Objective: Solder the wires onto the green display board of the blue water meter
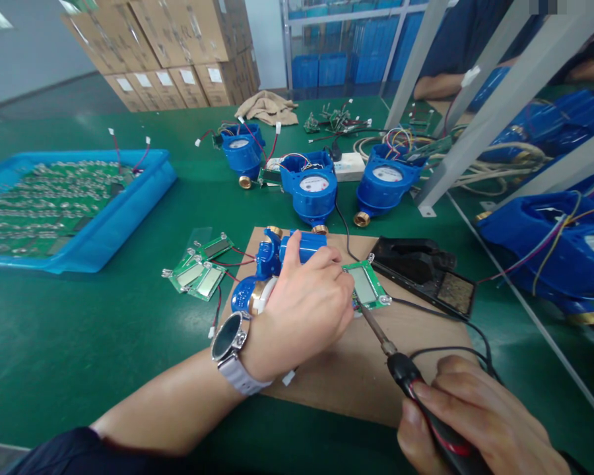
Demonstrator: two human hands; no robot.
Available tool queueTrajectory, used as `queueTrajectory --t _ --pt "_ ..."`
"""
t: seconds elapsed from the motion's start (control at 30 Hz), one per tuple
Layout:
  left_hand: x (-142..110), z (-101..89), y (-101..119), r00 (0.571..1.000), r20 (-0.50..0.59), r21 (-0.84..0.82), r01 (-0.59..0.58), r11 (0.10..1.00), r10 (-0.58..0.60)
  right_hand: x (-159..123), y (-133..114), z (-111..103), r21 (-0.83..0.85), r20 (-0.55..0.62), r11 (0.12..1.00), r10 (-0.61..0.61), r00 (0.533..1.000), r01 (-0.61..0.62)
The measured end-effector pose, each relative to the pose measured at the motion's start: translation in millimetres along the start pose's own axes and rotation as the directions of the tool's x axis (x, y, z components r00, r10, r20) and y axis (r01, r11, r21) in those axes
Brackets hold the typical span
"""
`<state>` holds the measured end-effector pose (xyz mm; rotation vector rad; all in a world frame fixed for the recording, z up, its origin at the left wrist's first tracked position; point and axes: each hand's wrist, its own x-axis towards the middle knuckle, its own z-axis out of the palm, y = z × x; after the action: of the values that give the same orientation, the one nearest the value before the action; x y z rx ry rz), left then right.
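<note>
My left hand (304,307), with a wristwatch (230,340) on the wrist, lies over a blue water meter (272,260) on a brown board (356,363) and pinches the edge of a green circuit board with a display (366,285). My right hand (475,422) grips a black and red soldering iron (426,402). Its tip touches the lower left corner of that circuit board.
A black soldering-iron stand with a sponge (426,272) sits right of the board. Three blue meters (313,188) stand behind. Loose display boards (200,272) lie left. A blue tray of circuit boards (103,224) is far left. Another person's arm (440,86) rests beyond a metal frame (485,119).
</note>
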<state>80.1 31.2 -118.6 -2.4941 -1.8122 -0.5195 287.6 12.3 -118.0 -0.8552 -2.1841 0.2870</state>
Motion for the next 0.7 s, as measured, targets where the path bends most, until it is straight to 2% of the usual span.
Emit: queueTrajectory --t 0.2,0.33,0.53,0.7 --pt "0 -0.2 0 1.000 0.005 -0.008 0.000 1.000 0.000 22 8 -2 0.060 0.041 0.976 -0.213 0.976 0.211" --pt "0 -0.9 1 1.000 0.013 -0.011 0.006 1.000 -0.006 21 11 -6 0.080 0.130 0.970 -0.240 0.962 0.231" --pt "0 -1.1 0 1.000 0.001 -0.021 0.004 1.000 -0.004 21 8 -3 0.055 0.042 0.976 -0.215 0.976 0.213" --pt "0 -1.6 0 1.000 0.004 -0.012 0.003 1.000 -0.003 21 8 0 0.038 0.087 0.969 -0.247 0.965 0.244"
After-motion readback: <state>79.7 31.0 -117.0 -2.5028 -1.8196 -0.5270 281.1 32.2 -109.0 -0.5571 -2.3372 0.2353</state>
